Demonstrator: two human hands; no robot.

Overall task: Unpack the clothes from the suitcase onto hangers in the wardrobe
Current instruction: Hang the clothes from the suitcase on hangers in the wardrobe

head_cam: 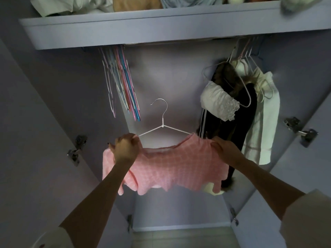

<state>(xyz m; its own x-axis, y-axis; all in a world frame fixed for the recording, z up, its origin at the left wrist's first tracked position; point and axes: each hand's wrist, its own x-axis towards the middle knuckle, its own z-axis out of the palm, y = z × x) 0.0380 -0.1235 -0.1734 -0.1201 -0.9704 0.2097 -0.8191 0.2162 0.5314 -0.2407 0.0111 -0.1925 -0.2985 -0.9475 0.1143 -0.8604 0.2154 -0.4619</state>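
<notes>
The pink top [172, 169] hangs spread in front of the open wardrobe [172, 72], held up between both hands below the level of the clothes already hung there. The white hanger [162, 125] is partly inside it: the hanger's right arm runs into the neck opening near the right shoulder, while its left arm is bare down to the left hand [126, 148]. That hand's fingers are curled tight, gripping the left end of the hanger together with the top's left shoulder. The right hand [223, 149] has its fingers bent around the top's right shoulder, pinching the fabric there. The metal hook stands upright above the middle of the top, free of the rail and touching nothing. The top's hem hangs uneven, with several points drooping along the lower edge. Up left, a bunch of empty hangers [123, 86] in pink, blue and white hangs from under the shelf [161, 27]. Up right, hung clothes are crowded together: a dark garment [238, 122] with white stripes, a white frilled piece [220, 102] in front of it, and a white garment [263, 122] further right. Folded bedding [71, 4] lies on the shelf. Metal hinges [299, 131] show on both open doors.
</notes>
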